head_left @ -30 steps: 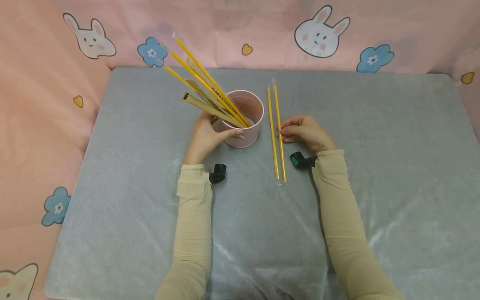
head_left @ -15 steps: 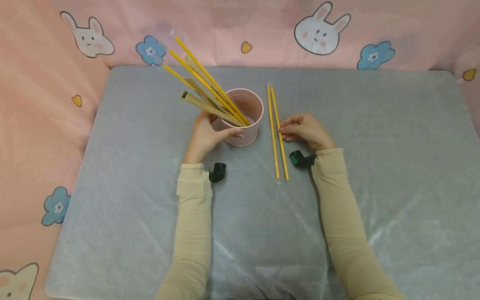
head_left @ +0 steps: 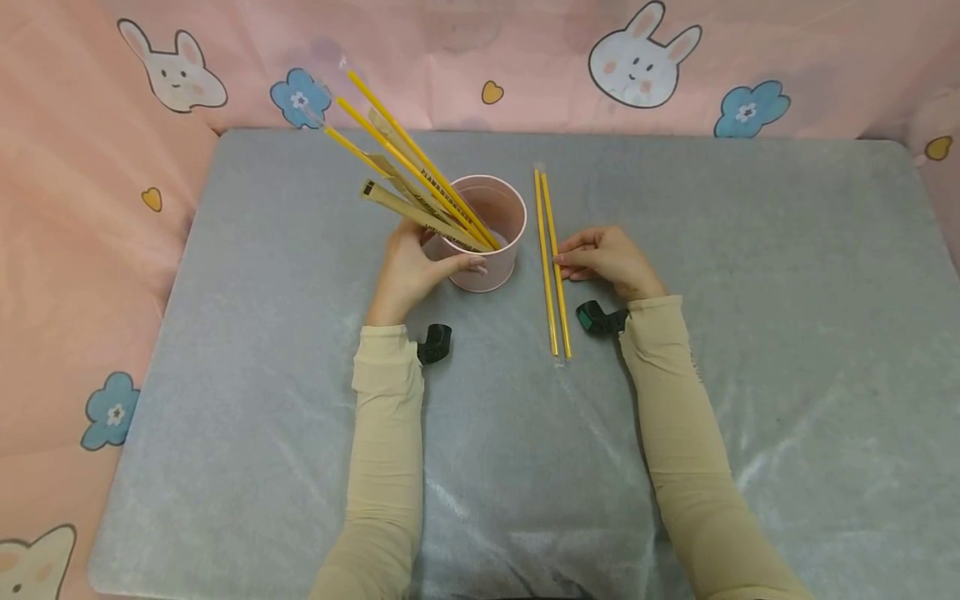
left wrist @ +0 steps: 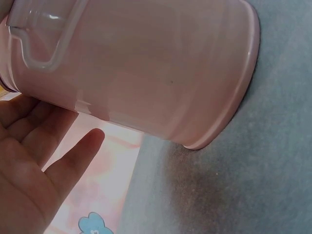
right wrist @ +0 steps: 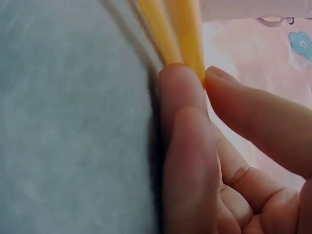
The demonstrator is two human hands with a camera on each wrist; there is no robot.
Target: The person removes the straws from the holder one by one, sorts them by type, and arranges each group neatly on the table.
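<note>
Left hand point(head_left: 408, 275) is wrapping round the pink cup point(head_left: 487, 242), fingers curled on its far side and thumb across the front wall, steadying it upright on the grey counter point(head_left: 750, 275). The cup is already carrying several yellow straws point(head_left: 408, 162) and paper-sleeved ones, all leaning out to the left.

Two yellow straws point(head_left: 551, 262) are lying side by side on the counter just right of the cup, not yet loaded. Right hand point(head_left: 611, 262) is resting beside them; in the right wrist view the fingers point(right wrist: 183, 122) and thumb are pinching the nearer straw at its middle, with the straw seemingly not lifted off the counter.

Judgement: most of the loading is done; two straws are remaining, and the pick-up of one is just beginning.
</note>
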